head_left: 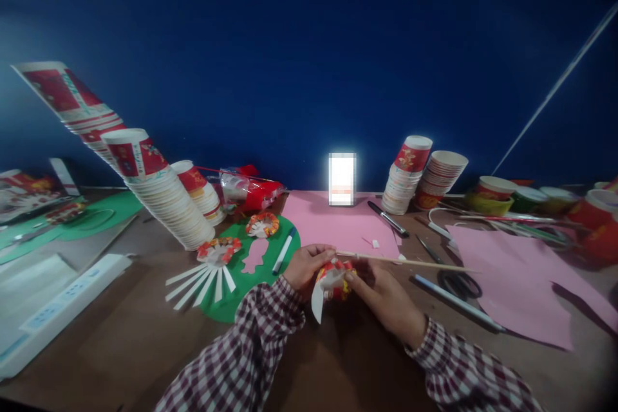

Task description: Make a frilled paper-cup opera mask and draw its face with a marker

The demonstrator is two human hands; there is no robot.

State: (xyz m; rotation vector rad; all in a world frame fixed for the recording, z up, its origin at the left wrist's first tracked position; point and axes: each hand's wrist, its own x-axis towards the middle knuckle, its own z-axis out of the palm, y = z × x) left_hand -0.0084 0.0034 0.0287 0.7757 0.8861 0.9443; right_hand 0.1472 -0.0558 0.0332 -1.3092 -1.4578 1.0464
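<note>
Both hands are closed on a cut paper cup [333,284] with red and yellow print, its side curled into strips and one white flap hanging down. My left hand [308,267] grips it from the left, and my right hand [386,299] pinches its right edge. A thin wooden stick [415,262] runs rightward just beyond my fingers; whether a hand touches it I cannot tell. To the left, another cut cup [219,252] with fanned white strips, a smaller curled cup piece [263,225] and a pink paper cutout [255,255] lie on green paper [226,306].
Cup stacks stand at left [164,199] and right [400,187]. Pink paper [313,215] lies behind my hands, with a craft knife [387,219] at its edge. Black-handled scissors [461,284], a pen [456,301] and pink sheets [521,290] lie rightward. A power strip [67,312] sits left.
</note>
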